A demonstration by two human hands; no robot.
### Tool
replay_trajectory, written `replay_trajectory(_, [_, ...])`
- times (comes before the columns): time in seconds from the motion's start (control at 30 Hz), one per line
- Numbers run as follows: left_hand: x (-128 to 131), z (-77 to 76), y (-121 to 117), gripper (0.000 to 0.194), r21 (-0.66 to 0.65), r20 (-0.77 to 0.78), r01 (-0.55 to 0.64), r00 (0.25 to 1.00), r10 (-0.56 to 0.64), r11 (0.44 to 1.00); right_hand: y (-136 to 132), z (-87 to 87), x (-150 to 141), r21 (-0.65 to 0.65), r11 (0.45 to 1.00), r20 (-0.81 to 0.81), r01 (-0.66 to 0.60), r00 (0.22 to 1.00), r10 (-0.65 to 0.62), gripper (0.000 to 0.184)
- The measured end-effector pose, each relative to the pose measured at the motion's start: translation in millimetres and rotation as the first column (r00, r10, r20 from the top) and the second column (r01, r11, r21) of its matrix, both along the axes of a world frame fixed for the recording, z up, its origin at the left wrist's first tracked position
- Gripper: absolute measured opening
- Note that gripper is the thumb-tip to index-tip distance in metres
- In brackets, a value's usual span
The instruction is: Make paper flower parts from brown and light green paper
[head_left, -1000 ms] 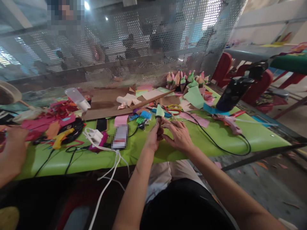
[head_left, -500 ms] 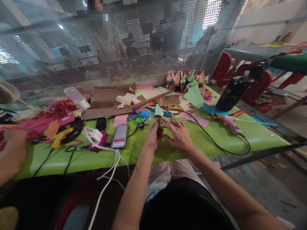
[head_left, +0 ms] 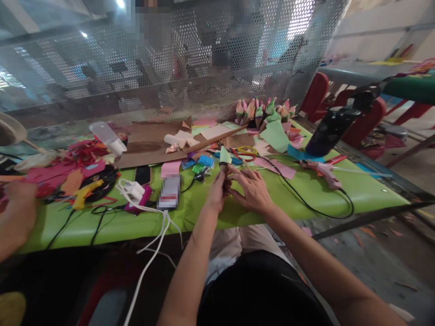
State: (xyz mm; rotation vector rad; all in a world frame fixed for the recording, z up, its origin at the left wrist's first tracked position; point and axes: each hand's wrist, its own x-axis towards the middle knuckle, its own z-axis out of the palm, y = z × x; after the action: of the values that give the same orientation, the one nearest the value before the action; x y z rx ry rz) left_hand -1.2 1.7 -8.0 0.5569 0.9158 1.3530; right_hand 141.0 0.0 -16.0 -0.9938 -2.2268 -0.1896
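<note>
Green-tipped paper cone (head_left: 225,156) in the left hand (head_left: 216,192)

The left hand pinches the cone's dark lower part above the tabletop (head_left: 288,199), near the middle of its front edge. The right hand (head_left: 253,188) — fingers loosely spread — is just beside it; whether it touches, I cannot tell. Similar cones (head_left: 251,108) stand near the far right corner.

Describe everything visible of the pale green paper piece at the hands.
The pale green paper piece looks folded, pointed at the top, with a dark brown part below. It points up and slightly away over the green table. The left hand holds it from below; the right hand's contact is unclear.
</note>
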Motion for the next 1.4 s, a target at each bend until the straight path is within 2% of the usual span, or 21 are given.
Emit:
replay_trajectory(0.33, [-0.1, -1.1, 0.2, 0.046, 0.022, -0.036, 0.012, 0.999, -0.011, 1.0, 0.3, -1.3, 0.2, 0.046, 0.999, -0.029, -0.007, 1.0, 0.008, 0.022])
replay_trajectory(0.67, [0.3, -0.6, -0.4, 0.041, -0.024, -0.045, 0.002, 0.999, -0.003, 1.0, 0.9, -2.9, 1.7, -0.003, 1.0, -0.002, -0.011, 1.0, 0.011, 0.031])
replay_trajectory(0.9, [0.7, 1.2, -1.1, 0.043, -0.045, -0.035, 0.0, 0.999, -0.001, 0.999, 0.8, -2.2, 0.8, 0.017, 1.0, -0.026, -0.006, 1.0, 0.007, 0.022])
replay_trajectory(1.03, [0.7, 2.2, -1.4, 0.042, -0.059, -0.036, -0.002, 0.999, 0.0, 0.998, 0.5, -1.9, 1.7, 0.012, 1.0, -0.017, -0.018, 1.0, 0.018, 0.029])
replay_trajectory(1.4, [0.6, 5.5, -2.2, 0.047, -0.008, 0.001, 0.019, 1.0, -0.019, 1.0, 0.6, -2.1, 1.2, 0.025, 0.998, -0.041, -0.05, 0.998, 0.051, 0.028])
